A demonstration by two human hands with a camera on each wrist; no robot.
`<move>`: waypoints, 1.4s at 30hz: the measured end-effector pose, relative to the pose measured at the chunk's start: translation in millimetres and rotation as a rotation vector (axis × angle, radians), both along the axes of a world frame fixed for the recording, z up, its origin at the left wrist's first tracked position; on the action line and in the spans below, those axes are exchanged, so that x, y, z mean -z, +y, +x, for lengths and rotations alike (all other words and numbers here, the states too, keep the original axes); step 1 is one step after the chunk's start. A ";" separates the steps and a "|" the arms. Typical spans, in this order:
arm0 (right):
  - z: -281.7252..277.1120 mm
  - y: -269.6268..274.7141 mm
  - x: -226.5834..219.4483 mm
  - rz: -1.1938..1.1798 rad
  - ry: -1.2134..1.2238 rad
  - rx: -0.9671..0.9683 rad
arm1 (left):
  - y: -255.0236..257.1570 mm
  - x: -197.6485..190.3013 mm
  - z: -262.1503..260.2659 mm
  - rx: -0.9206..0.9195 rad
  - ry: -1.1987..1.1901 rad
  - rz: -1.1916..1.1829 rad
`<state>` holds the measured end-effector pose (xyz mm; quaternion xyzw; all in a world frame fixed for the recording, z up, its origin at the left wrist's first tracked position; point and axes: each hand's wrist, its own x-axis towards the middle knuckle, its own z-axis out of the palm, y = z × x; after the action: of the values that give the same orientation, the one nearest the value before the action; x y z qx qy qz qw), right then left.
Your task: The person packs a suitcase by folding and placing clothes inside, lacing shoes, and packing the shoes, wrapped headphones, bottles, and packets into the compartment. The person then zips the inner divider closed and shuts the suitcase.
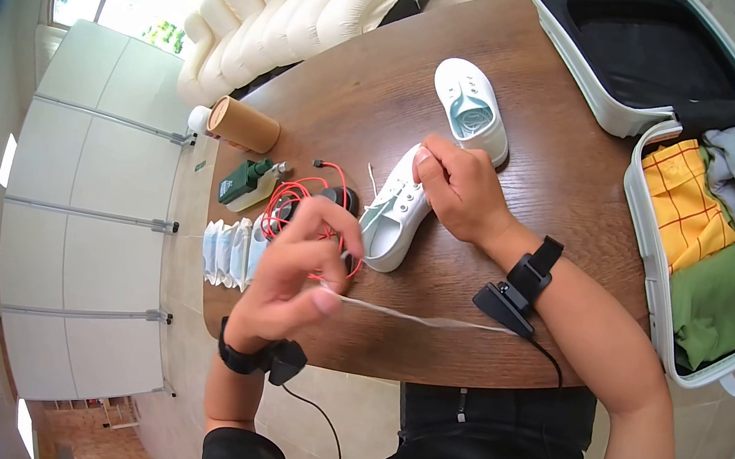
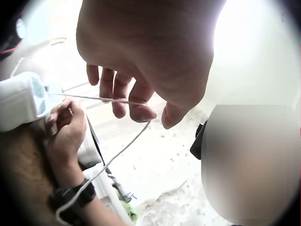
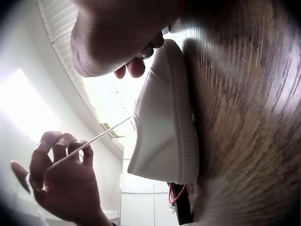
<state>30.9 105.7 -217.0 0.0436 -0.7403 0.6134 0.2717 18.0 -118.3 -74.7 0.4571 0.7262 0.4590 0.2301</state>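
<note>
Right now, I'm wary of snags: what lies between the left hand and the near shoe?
A lace runs from the shoe to the left hand in the right wrist view; the head view shows red cable there too.

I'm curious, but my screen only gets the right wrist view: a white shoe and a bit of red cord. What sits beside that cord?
Observer: The head view shows a dark green bottle by the red cord, on the side away from the white shoe.
Visitor: And past the table's other end?
Observer: An open suitcase there holds clothes in yellow, grey and green.
</note>
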 end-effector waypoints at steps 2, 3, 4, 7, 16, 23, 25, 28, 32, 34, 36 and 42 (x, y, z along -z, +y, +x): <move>0.4 0.2 -0.7 -0.004 0.002 -0.010 | -2.8 -6.2 -4.3 -0.061 0.022 0.063; 0.7 0.5 -1.4 -0.013 -0.007 -0.031 | -3.7 -8.5 -6.2 -0.121 0.042 0.126; 1.1 0.5 -1.8 -0.023 -0.018 -0.051 | -3.6 -9.3 -7.5 -0.156 0.032 0.165; 1.5 0.4 -3.1 -0.068 -0.032 -0.086 | -11.3 -14.9 -19.0 -0.108 -0.107 0.262; 5.0 1.2 -8.6 -0.057 -0.013 -0.137 | 33.5 -22.5 -17.6 -0.556 0.019 0.205; 4.7 3.0 -7.8 -0.130 -0.058 -0.298 | 76.6 9.1 -65.7 -0.515 0.236 0.139; -0.8 0.1 4.6 -0.139 -0.044 -0.337 | 78.8 23.8 -85.5 -0.602 0.346 0.133; 3.0 1.0 -2.2 -0.002 -0.125 -0.305 | 81.2 31.9 -110.3 -0.681 0.435 0.160; 2.7 -0.7 -2.5 -0.033 -0.131 -0.261 | 72.6 32.7 -136.7 -0.741 0.165 0.077; 3.8 0.3 -5.7 -0.101 -0.132 -0.294 | 68.1 30.0 -140.6 -0.732 0.008 0.134; 2.7 -0.3 -6.2 -0.115 -0.124 -0.276 | 68.9 25.8 -140.2 -0.743 -0.252 0.247; 1.3 -0.3 -7.3 -0.093 -0.153 -0.238 | 49.4 26.5 -161.3 -0.481 -0.444 0.130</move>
<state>32.2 105.4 -209.7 0.0716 -0.7194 0.6763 0.1415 -143.3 -68.9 -101.2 0.1751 0.7147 0.6338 0.2382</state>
